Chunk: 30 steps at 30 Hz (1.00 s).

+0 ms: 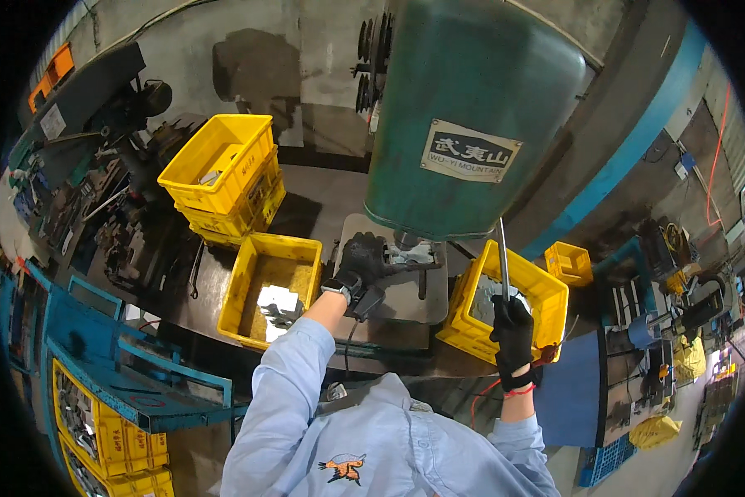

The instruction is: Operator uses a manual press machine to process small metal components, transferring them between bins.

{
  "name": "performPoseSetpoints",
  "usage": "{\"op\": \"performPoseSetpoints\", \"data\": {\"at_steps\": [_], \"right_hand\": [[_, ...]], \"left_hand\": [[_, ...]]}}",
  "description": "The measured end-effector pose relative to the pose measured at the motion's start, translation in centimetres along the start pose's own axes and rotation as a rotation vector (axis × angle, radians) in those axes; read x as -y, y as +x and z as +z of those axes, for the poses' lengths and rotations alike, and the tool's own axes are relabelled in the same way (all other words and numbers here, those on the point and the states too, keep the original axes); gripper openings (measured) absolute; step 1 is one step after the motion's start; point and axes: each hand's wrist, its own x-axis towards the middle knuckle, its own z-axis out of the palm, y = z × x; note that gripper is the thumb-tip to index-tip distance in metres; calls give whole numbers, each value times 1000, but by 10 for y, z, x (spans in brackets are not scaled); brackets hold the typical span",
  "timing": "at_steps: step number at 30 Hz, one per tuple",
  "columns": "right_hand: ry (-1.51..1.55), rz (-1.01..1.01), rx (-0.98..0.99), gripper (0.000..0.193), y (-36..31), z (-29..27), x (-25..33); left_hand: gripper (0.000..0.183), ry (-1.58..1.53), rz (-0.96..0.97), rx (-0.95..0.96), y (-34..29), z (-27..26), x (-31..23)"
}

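My left hand (362, 258), in a black glove with a watch at the wrist, rests at the left of a dark metal fixture (412, 267) on the grey machine table (426, 309). Its fingers point away from me and look spread; what lies beneath the palm is hidden. Shiny metal (420, 251) shows beside the fixture, under the machine's green head (472, 108). On the right, my black-gloved right hand (512, 331) is closed around the lower end of a steel lever (503, 261) that comes down from the machine.
Left of the table, a yellow bin (233, 302) holds metal pieces (280, 305). Beyond it stand stacked yellow bins (215, 199). Another yellow bin (465, 327) with metal parts sits below the lever. A blue metal frame (140, 389) is at lower left. A cable (347, 352) hangs near my left wrist.
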Motion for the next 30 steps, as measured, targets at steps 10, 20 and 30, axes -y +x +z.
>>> {"op": "performPoseSetpoints", "data": {"at_steps": [10, 20, 30], "right_hand": [[-25, -56, -51, 13, 8, 8, -29], [-24, -16, -71, 19, 10, 14, -35], [-60, -87, -102, 19, 16, 20, -51]], "left_hand": [[58, -103, 20, -58, 2, 10, 11], [54, -55, -56, 78, 2, 2, 8], [45, -18, -62, -84, -7, 12, 2]]}}
